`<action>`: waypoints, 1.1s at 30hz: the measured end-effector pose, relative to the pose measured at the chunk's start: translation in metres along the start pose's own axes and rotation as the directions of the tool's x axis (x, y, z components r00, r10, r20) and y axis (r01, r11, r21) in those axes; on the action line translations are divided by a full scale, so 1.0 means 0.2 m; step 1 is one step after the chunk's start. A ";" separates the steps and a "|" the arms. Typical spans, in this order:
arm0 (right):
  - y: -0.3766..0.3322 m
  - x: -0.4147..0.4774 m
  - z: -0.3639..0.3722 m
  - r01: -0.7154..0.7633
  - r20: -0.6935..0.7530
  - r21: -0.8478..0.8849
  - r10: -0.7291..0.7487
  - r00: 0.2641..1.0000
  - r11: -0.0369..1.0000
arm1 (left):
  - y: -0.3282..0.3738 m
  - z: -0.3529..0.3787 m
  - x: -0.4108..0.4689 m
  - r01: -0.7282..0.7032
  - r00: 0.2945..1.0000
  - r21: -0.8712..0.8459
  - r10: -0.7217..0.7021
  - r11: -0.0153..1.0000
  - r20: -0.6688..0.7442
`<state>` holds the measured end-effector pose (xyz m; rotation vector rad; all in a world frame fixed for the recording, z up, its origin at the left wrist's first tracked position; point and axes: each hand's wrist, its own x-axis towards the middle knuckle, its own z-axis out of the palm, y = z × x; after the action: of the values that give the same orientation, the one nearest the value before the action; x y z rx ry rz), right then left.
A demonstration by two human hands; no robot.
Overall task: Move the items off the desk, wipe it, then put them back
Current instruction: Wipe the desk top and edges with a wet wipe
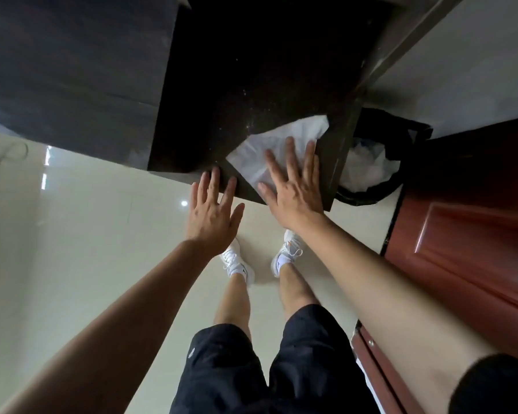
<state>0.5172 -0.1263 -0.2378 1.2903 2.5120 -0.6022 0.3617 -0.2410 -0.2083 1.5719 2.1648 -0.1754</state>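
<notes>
Right hand (293, 186) flat with fingers spread, pressing a crumpled white cloth (278, 144) onto the near corner of the dark speckled desk (237, 85), left hand (214, 210) open, fingertips touching the desk's front edge, holding nothing

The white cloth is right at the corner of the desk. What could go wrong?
The white cloth lies at the corner of the desk under the flat right hand; a further push could slide it off, maybe into the bin beside it. The pale specks might get swept onto the floor.
</notes>
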 end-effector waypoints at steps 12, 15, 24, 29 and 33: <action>0.06 0.13 -0.07 0.056 -0.050 -0.102 -0.061 0.997 0.993 | -0.03 0.06 0.02 -0.038 0.994 -0.133 0.024 0.990 -0.105; 0.19 -0.16 0.00 0.043 -0.005 -0.088 -0.043 0.999 0.995 | -0.03 0.08 0.01 -0.033 0.995 -0.114 0.022 0.993 -0.095; 0.15 0.45 -0.25 -0.105 -0.015 -0.053 0.105 0.994 0.993 | -0.05 0.10 0.02 -0.025 0.997 -0.068 0.020 0.997 -0.069; -0.03 0.49 -0.19 0.045 -0.063 -0.123 -0.053 0.997 0.991 | -0.06 0.09 0.02 -0.047 0.996 -0.087 0.040 0.995 -0.081; 0.15 0.01 -0.04 0.161 -0.027 -0.082 -0.163 0.986 0.984 | -0.05 0.08 0.02 -0.072 0.994 -0.127 0.061 0.989 -0.089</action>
<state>0.5411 -0.1054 -0.2392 1.0850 2.6584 -0.5118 0.3552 -0.2475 -0.2248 1.6005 2.1370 0.0531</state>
